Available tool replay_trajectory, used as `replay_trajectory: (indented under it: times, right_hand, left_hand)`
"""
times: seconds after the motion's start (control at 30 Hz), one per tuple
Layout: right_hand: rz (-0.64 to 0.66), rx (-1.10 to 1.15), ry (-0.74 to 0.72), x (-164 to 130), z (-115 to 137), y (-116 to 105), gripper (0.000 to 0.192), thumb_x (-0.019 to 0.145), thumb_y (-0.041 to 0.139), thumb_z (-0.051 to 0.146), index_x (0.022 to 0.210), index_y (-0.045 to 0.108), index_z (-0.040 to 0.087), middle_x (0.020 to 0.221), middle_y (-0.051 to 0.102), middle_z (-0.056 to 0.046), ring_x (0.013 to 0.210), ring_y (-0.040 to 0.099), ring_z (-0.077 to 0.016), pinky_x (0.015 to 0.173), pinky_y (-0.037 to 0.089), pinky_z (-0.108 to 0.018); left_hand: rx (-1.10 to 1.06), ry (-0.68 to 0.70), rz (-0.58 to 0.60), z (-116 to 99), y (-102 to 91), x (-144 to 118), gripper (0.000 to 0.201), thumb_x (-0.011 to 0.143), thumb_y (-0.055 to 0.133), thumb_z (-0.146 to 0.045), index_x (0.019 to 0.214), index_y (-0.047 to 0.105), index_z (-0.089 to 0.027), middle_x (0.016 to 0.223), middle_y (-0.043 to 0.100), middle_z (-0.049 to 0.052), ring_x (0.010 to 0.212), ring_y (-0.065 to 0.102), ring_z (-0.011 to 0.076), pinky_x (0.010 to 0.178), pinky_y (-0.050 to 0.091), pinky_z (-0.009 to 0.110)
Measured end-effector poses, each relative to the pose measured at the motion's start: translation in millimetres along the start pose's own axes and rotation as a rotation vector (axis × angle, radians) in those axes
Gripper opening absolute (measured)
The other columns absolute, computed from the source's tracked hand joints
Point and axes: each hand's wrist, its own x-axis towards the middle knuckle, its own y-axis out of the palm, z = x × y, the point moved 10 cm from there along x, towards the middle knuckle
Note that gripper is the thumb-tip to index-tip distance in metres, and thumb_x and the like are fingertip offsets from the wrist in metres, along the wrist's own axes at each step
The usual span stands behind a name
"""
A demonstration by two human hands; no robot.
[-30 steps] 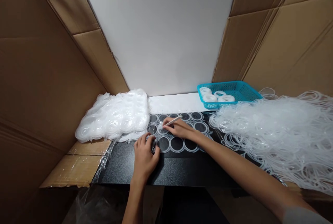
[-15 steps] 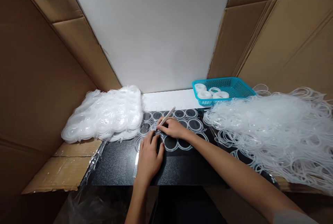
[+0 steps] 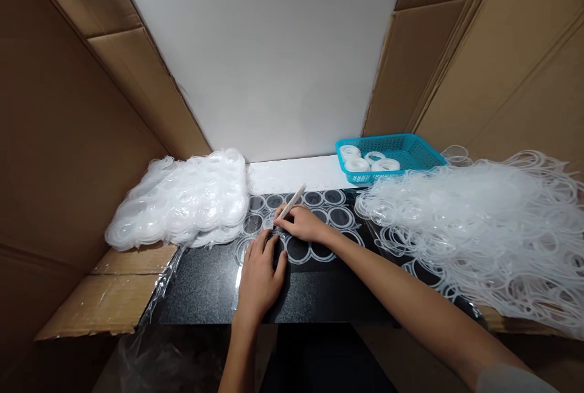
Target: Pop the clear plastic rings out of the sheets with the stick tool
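A clear sheet of joined translucent rings (image 3: 325,218) lies on a black board (image 3: 205,286). My left hand (image 3: 260,274) presses flat on the sheet's near left part, fingers together over a ring. My right hand (image 3: 303,222) grips a thin pale stick (image 3: 292,202) like a pen, its lower tip on the sheet just beyond my left fingertips.
A heap of white discs (image 3: 182,201) lies at the left, a big tangle of loose clear rings (image 3: 483,222) at the right. A teal basket (image 3: 387,156) with white rings stands behind. Cardboard walls (image 3: 68,137) close both sides, a white wall (image 3: 274,58) the back.
My left hand slid forward and right onto the ring sheet. My right hand drew back toward it and the stick tilted more upright. Since half a second ago almost nothing moved.
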Motion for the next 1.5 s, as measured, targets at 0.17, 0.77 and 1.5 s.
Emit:
replay_trajectory:
  times: [0.17, 0.77, 1.5]
  right_hand:
    - [-0.006, 0.053, 0.020, 0, -4, -1, 0.006, 0.093, 0.070, 0.024, 0.091, 0.073, 0.019, 0.085, 0.076, -0.001, 0.079, 0.069, -0.0169, 0.079, 0.050, -0.028]
    - [0.077, -0.618, -0.431, -3, 29, 24, 0.020, 0.099, 0.063, 0.014, 0.114, 0.075, 0.016, 0.112, 0.079, -0.013, 0.103, 0.074, -0.0255, 0.095, 0.053, -0.038]
    - [-0.067, 0.111, 0.104, -24, -29, -45, 0.018, 0.092, 0.068, 0.034, 0.094, 0.073, 0.017, 0.088, 0.074, -0.004, 0.079, 0.066, -0.0184, 0.075, 0.050, -0.029]
  left_hand:
    - [0.001, 0.014, 0.004, -1, -0.1, 0, 0.039, 0.104, 0.052, -0.034, 0.140, 0.061, -0.022, 0.154, 0.055, 0.012, 0.145, 0.050, 0.0313, 0.122, 0.041, 0.056]
    - [0.041, 0.018, 0.020, -4, -0.6, 1, 0.035, 0.103, 0.053, -0.029, 0.136, 0.061, -0.020, 0.149, 0.059, 0.012, 0.142, 0.051, 0.0304, 0.121, 0.039, 0.056]
    - [-0.114, 0.078, 0.002, -37, 7.1, 8, 0.038, 0.097, 0.052, -0.017, 0.131, 0.065, -0.026, 0.143, 0.062, 0.009, 0.134, 0.056, 0.0279, 0.116, 0.044, 0.053]
